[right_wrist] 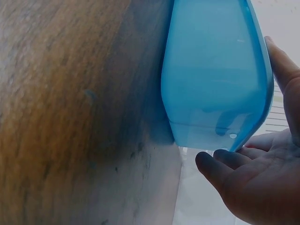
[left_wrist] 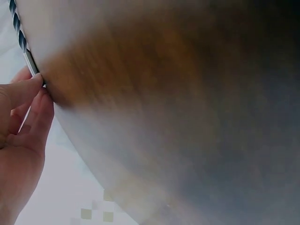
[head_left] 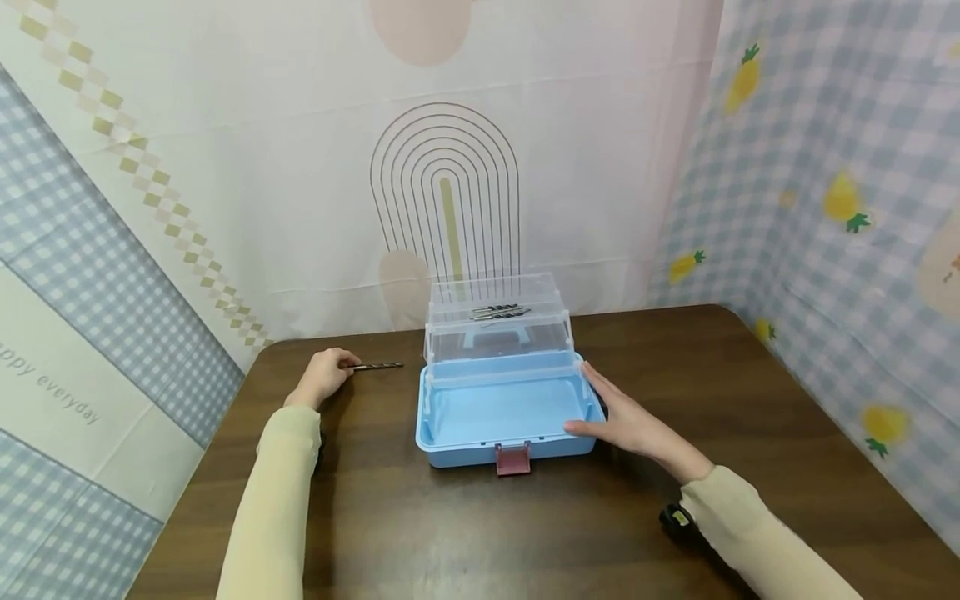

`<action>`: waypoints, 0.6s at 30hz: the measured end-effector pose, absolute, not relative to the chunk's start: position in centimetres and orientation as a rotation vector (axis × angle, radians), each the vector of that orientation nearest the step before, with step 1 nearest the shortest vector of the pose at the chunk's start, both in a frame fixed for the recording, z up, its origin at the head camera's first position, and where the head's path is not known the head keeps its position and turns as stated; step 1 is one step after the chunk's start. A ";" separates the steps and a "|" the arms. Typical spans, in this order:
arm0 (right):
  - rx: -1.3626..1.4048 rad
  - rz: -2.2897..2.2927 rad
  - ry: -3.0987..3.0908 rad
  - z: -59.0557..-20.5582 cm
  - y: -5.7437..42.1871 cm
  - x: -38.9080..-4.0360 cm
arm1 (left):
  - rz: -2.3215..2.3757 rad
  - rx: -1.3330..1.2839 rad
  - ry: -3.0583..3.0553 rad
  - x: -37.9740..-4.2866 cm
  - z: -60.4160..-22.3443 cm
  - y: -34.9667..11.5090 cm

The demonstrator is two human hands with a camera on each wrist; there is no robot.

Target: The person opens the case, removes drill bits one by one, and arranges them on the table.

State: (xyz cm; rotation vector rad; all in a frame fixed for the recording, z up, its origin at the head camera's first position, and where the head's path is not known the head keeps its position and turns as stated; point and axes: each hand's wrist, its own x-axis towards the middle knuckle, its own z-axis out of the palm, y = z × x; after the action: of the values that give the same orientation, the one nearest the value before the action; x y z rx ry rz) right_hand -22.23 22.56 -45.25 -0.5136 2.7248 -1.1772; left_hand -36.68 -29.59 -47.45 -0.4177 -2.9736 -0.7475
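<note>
At the far left of the table, my left hand pinches the plain shank of a twist drill bit between thumb and fingertips; its fluted end points right, towards the box. The left wrist view shows the shank at the fingertips. A light blue toolbox stands open in the middle, its clear trays raised at the back. Several drill bits lie in an upper tray. My right hand rests spread along the box's right end, thumb over the rim and fingers by the back corner.
A dark red latch hangs at the front of the toolbox. The brown wooden table runs back to a patterned cloth, with checked cloth at both sides. The bottom of the box is bare blue plastic.
</note>
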 end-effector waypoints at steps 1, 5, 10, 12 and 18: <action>-0.516 -1.180 2.725 -45.3 22.6 -22.2 | -0.754 -0.415 -2.971 -36.6 -47.5 -29.5; -0.504 -1.178 2.724 -45.4 22.7 -22.1 | -0.769 -0.416 -2.971 -36.6 -47.5 -29.4; -0.490 -1.164 2.717 -45.5 22.6 -22.1 | -0.791 -0.411 -2.980 -36.7 -47.5 -29.4; -0.493 -1.171 2.711 -45.5 22.6 -22.2 | -0.804 -0.405 -2.983 -36.6 -47.5 -29.6; -0.499 -1.176 2.713 -45.4 22.6 -22.3 | -0.798 -0.446 -3.004 -36.8 -47.0 -29.6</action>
State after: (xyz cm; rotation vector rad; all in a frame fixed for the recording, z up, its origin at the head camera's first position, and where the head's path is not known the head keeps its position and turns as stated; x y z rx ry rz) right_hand -22.28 22.60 -45.39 -0.4990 2.7132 -1.1763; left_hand -36.84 -29.64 -46.96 -0.4464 -3.0044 -0.7979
